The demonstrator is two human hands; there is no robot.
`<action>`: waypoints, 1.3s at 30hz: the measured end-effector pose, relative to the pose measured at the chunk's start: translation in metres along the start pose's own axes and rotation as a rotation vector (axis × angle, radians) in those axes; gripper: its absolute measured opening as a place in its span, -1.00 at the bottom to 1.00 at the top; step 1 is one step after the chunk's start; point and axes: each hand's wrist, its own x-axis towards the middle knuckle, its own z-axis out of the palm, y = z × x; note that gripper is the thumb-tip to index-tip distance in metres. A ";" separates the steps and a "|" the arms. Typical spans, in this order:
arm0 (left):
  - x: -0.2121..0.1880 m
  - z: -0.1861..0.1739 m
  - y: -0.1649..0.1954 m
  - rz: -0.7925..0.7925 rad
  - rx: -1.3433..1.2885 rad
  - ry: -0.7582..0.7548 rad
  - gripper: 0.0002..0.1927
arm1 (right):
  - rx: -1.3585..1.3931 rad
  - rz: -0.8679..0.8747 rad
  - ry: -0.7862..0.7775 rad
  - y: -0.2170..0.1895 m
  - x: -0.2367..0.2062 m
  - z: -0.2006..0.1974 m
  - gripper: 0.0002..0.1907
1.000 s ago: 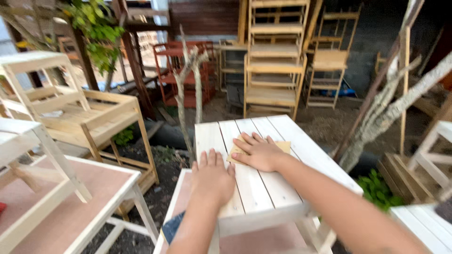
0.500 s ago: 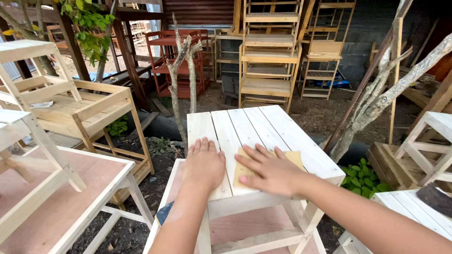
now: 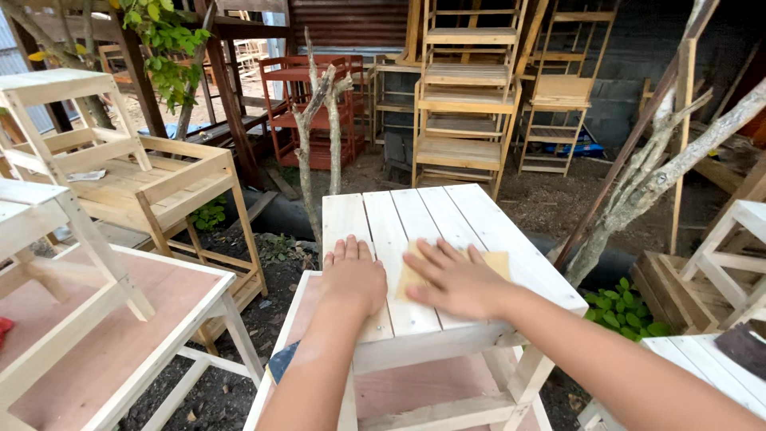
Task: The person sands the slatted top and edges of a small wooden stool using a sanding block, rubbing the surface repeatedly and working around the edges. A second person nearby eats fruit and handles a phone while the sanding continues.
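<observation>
Right hand (image 3: 455, 279) is sliding nearer across the slatted tabletop (image 3: 479, 219), its flat open grip pressing the sandpaper sheet (image 3: 493, 262); left hand (image 3: 353, 274) is bracing, palm down. Sanding is underway; far slats likely need passes next.

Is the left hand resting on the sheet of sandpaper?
No. The left hand lies flat on the bare white slatted tabletop; the right hand covers the sandpaper.
</observation>
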 end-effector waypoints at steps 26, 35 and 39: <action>-0.024 -0.023 0.022 -0.092 -0.098 0.156 -0.43 | -0.010 -0.020 -0.089 0.012 -0.043 0.002 -0.19; -0.017 -0.025 0.022 -0.109 -0.003 -0.034 -0.23 | 0.030 0.235 0.018 0.026 0.059 -0.020 -0.21; -0.020 -0.029 0.023 -0.119 0.007 -0.083 -0.21 | 0.046 0.270 -0.004 0.018 0.046 -0.019 -0.19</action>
